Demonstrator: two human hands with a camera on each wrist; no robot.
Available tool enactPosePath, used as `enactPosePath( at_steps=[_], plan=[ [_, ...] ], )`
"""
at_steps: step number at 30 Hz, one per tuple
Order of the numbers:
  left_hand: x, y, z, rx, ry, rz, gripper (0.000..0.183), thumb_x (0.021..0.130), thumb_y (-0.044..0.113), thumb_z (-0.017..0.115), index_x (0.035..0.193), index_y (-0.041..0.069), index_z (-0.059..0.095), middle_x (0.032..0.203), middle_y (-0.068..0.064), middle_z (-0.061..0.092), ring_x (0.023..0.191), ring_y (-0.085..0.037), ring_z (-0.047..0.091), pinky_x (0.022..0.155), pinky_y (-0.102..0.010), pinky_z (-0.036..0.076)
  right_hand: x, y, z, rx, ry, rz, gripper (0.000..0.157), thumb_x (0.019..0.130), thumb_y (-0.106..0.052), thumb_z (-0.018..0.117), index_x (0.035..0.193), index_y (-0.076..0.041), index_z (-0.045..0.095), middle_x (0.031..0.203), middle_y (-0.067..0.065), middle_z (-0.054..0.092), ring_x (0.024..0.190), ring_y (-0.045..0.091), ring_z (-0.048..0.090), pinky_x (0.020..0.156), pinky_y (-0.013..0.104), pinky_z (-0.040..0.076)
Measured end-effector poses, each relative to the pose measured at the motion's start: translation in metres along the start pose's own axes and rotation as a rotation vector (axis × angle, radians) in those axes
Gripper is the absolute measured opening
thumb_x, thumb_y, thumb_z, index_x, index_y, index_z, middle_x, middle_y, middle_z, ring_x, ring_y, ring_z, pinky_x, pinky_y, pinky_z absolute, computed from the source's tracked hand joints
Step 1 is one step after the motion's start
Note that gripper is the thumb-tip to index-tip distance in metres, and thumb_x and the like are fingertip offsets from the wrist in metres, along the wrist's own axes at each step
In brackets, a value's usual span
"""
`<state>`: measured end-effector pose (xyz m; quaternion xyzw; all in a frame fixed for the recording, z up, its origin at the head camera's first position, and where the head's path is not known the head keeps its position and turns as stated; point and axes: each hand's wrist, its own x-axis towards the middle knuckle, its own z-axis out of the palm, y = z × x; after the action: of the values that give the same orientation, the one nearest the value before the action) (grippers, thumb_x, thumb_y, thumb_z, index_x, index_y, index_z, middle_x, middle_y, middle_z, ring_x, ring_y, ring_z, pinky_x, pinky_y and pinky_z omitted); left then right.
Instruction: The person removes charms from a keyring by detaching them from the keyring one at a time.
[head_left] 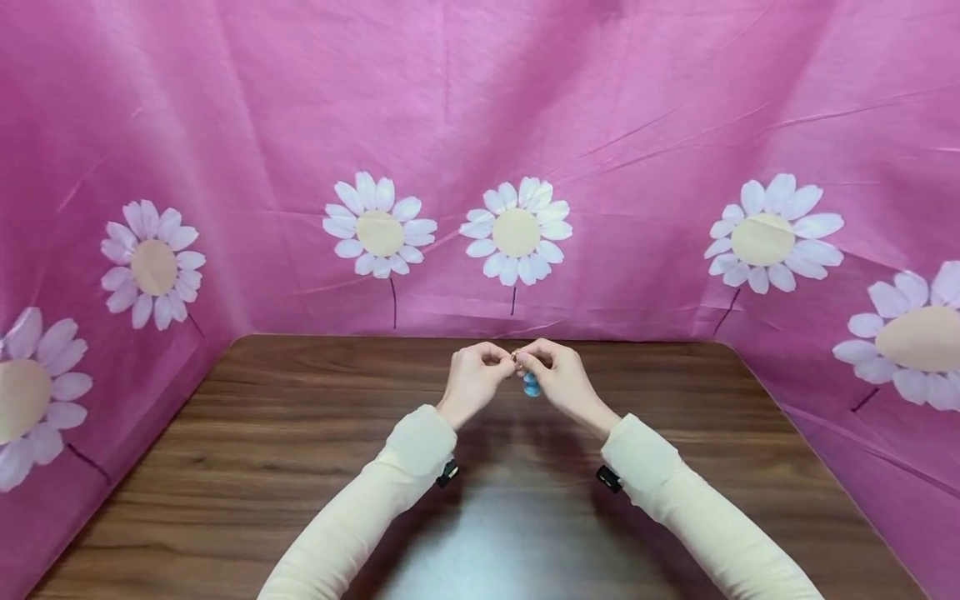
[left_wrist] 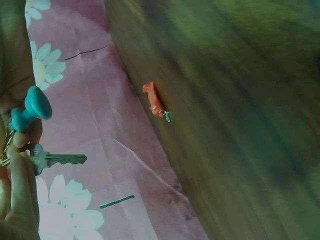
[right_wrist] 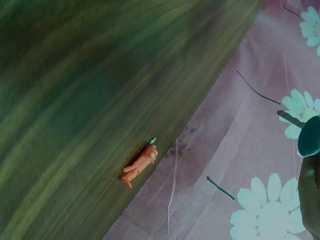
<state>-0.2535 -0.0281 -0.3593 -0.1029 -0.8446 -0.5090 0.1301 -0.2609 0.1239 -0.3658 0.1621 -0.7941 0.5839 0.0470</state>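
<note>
Above the far part of the table, my left hand and my right hand meet fingertip to fingertip. The left fingers pinch a metal key by its head, its toothed blade sticking out free. Thumb and finger of the right hand pinch a thin gold-coloured key ring, partly covered by the fingers. A blue, rounded, knob-like charm hangs from the ring just under the right fingers. In the right wrist view only an edge of the hand shows, beside the charm.
A small orange figure with a short metal link lies on the wooden table near its back edge; the hands hide it in the head view. Pink cloth with white daisies surrounds the table's back and sides.
</note>
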Motion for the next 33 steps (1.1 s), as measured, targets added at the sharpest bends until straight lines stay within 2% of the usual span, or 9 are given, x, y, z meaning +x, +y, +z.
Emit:
enactPosePath(
  at_steps=[5,10,17,22,25,30,33],
  plan=[
    [0.003,0.012,-0.001,0.094,-0.063,-0.042,0.009,0.073,0.020,0.063,0.073,0.015,0.070,0.065,0.004,0.066,0.057,-0.008,0.049,0.050,-0.023,0.040,-0.007,0.004,0.000,0.096,0.046,0.004,0.018,0.088,-0.012,0.059,0.095,0.004,0.063,0.077,0.020,0.065,0.058,0.008,0.059,0.051,0.025,0.052],
    [0.007,0.015,0.000,0.106,-0.094,-0.043,0.010,0.074,0.020,0.062,0.074,0.015,0.071,0.064,0.004,0.064,0.055,-0.008,0.049,0.050,-0.023,0.041,-0.006,0.004,-0.004,0.046,0.050,-0.044,0.016,0.087,-0.009,0.059,0.091,0.006,0.064,0.076,0.025,0.064,0.056,0.005,0.057,0.051,0.022,0.050],
    [0.009,0.017,0.003,0.095,-0.123,0.032,0.014,0.077,0.019,0.061,0.080,0.013,0.072,0.075,0.003,0.069,0.062,-0.007,0.049,0.054,-0.022,0.041,-0.001,-0.007,-0.025,-0.004,-0.068,0.044,0.017,0.088,-0.006,0.058,0.092,0.009,0.063,0.071,0.016,0.065,0.056,0.008,0.057,0.048,0.025,0.050],
    [0.014,0.022,0.000,0.090,-0.061,0.134,0.013,0.081,0.014,0.059,0.084,0.009,0.072,0.078,-0.002,0.070,0.069,-0.011,0.056,0.062,-0.022,0.044,0.009,-0.021,-0.037,-0.136,-0.128,-0.007,0.015,0.088,-0.009,0.058,0.093,0.004,0.066,0.071,0.011,0.064,0.060,0.009,0.056,0.053,0.024,0.049],
    [0.014,0.021,0.002,0.069,-0.047,0.158,0.013,0.083,0.012,0.060,0.086,0.008,0.071,0.080,-0.003,0.071,0.072,-0.012,0.059,0.065,-0.023,0.046,0.009,-0.023,-0.042,-0.204,-0.142,-0.032,0.014,0.088,-0.010,0.058,0.091,0.001,0.067,0.072,0.010,0.063,0.063,0.010,0.055,0.057,0.023,0.048],
    [0.007,0.019,0.008,0.050,-0.143,0.129,0.017,0.084,0.006,0.059,0.099,0.004,0.069,0.094,-0.007,0.071,0.085,-0.015,0.065,0.076,-0.030,0.051,0.000,-0.018,-0.045,-0.232,-0.179,-0.028,0.012,0.088,-0.009,0.059,0.089,0.000,0.068,0.076,0.009,0.065,0.065,0.009,0.056,0.061,0.023,0.048],
    [0.007,0.020,0.011,0.025,-0.187,0.110,0.019,0.083,0.004,0.062,0.101,0.003,0.067,0.096,-0.010,0.070,0.088,-0.020,0.067,0.078,-0.032,0.052,-0.002,-0.018,-0.046,-0.224,-0.179,-0.056,0.013,0.088,-0.009,0.059,0.090,0.000,0.068,0.077,0.011,0.065,0.066,0.009,0.056,0.062,0.023,0.048]
  ],
)
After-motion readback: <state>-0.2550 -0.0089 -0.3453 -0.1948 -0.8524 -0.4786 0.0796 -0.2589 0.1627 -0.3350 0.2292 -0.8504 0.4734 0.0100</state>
